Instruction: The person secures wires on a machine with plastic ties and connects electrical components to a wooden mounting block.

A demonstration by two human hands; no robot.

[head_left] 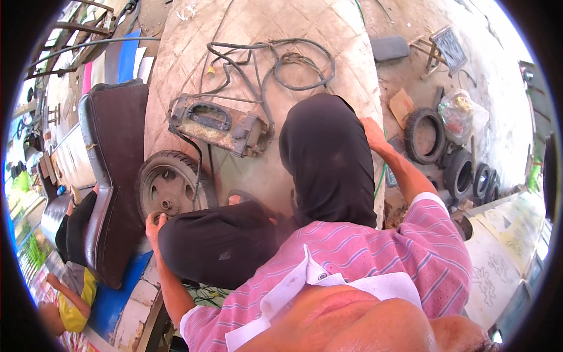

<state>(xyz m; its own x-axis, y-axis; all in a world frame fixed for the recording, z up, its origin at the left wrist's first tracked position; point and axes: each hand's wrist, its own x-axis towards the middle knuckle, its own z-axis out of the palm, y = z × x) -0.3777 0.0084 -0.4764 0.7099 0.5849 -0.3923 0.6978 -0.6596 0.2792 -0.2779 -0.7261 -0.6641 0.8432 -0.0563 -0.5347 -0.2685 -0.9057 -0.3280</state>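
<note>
Pale floor (328,17); on it a corded machine (214,132) and, just nearer, a wheel (171,189) beside the person's left knee (182,242). Wheel likely heavy, metal hub (167,204) stiff, tyre (182,158) grippy; best held by opposite tyre sides. Left hand (155,229), curled, at its near edge; cannot tell grip. Right hand (373,134) by right knee (322,132), partly hidden; hold unclear.

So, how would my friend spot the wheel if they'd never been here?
Find the big pale floor in the middle, then go to its left side, beside the brown seat. The wheel is there, by the person's left hand. It's round with a metal middle, unlike the boxy machine above it or the hollow tyre at right.
</note>
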